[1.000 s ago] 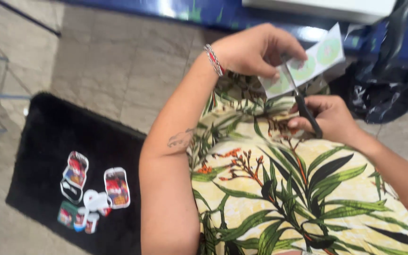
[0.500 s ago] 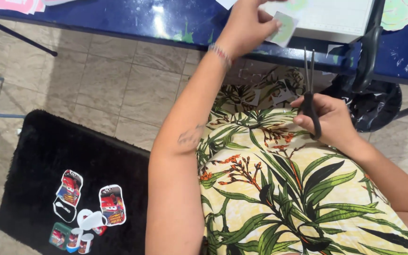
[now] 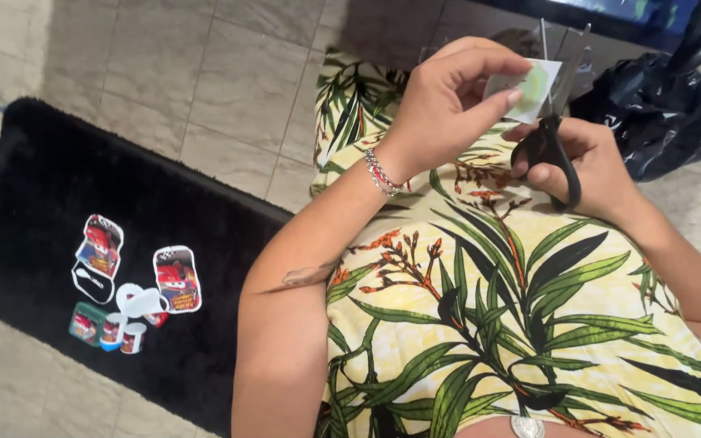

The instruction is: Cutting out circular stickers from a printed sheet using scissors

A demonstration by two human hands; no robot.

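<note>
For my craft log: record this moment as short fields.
left hand: pinches a small white paper piece with a pale green print
right hand: grips black-handled metal scissors, blades open at the paper's edge
lap: leaf-patterned yellow and green fabric
floor: black fuzzy rug with printed paper cutouts on it
far right: black plastic bag

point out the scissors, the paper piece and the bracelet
scissors [image 3: 560, 154]: head view, on the black handle loop
paper piece [image 3: 531, 88]: head view, on its pale green middle
bracelet [image 3: 381, 173]: head view, on the beads at the left wrist
</note>
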